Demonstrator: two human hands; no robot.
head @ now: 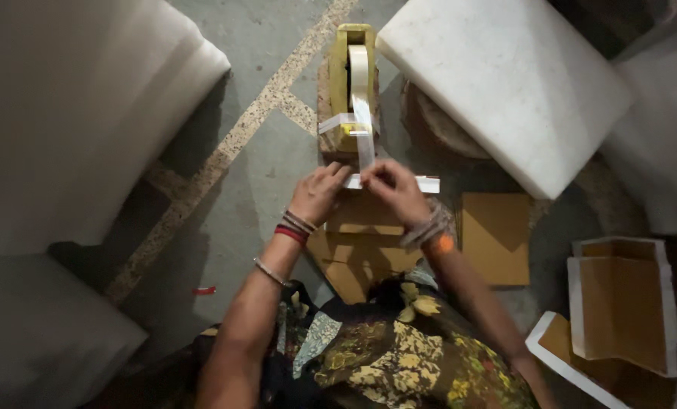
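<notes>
Grey concrete floor (225, 204) with a pale speckled stripe running diagonally fills the scene, and the person sits on it in a dark floral garment. Straight ahead stands a yellow tape dispenser (351, 83) on a small wooden block, its roll of clear tape upright in the frame. A strip of tape (365, 148) runs down from the dispenser toward the hands. The left hand (317, 193), bangles at the wrist, has its fingers pinched on the left end of a narrow white piece (399, 182) held crosswise just below the dispenser. The right hand (397, 191) pinches the same piece near its middle, where the tape strip meets it; its right end sticks out past the hand. Beneath the hands lie flat brown cardboard pieces (365, 242), and another brown cardboard square (496, 236) lies just to the right. A thick white foam slab (505, 83) rests at the upper right. Folded cardboard trays with white edges (622, 303) sit at the lower right. Large white foam sheets (73, 113) lie at the left.
</notes>
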